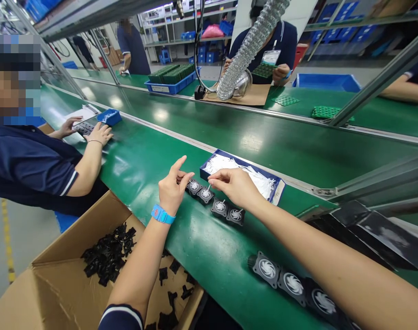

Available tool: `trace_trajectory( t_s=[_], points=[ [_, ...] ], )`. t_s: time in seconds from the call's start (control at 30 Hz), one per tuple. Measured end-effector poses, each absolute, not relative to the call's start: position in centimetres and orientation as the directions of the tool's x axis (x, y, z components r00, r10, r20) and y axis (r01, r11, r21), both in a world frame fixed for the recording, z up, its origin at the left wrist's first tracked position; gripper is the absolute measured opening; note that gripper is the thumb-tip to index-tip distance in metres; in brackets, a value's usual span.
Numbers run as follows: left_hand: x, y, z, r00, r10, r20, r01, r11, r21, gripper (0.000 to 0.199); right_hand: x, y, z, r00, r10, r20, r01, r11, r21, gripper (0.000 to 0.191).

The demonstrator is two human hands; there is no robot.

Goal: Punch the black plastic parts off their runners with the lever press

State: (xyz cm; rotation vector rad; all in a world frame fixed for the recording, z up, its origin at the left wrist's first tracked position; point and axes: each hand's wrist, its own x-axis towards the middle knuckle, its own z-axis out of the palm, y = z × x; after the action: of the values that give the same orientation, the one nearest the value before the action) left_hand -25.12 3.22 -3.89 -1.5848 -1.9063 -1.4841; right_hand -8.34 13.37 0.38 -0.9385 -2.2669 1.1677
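Several square black parts with white swirl discs [220, 206] lie in a row on the green work surface [195, 243]. Thin white pins stand up from some of them. My right hand [234, 185] pinches a white pin [209, 187] over the second part from the left. At the left end of the row is my left hand [174, 185], wearing a blue wristband; its thumb and index finger are held apart, beside the first part, with nothing visible between them. Just behind the row, a blue tray [204, 173] holds many white pins [260, 181].
More swirl-disc parts [293, 283] line the front right, under my right forearm. A cardboard box [64, 284] with black pieces stands at the front left. A co-worker's hands [98, 134] work at the left near a small blue bin [109, 117]. Metal rails [264, 172] run behind.
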Motion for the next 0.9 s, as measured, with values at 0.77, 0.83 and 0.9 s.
trace_trajectory(
  t_s=[0.77, 0.83, 0.9],
  points=[
    [-25.7, 4.1, -5.0, -0.031, 0.763, 0.646, 0.985, -0.086, 0.149, 0.027, -4.1, 10.8, 4.5, -0.797, 0.553, 0.244, 0.338, 0.742, -0.579, 0.035],
    [-25.7, 4.2, -5.0, -0.008, 0.774, 0.633, 0.981, -0.115, 0.154, 0.025, -0.7, 8.8, 5.6, -0.713, 0.622, 0.323, 0.365, 0.723, -0.586, 0.032],
    [-25.8, 4.2, -5.0, 0.014, 0.788, 0.616, 0.977, -0.141, 0.159, 0.025, 3.4, 6.1, 6.0, -0.613, 0.697, 0.371, 0.436, 0.691, -0.577, 0.03]
  ],
)
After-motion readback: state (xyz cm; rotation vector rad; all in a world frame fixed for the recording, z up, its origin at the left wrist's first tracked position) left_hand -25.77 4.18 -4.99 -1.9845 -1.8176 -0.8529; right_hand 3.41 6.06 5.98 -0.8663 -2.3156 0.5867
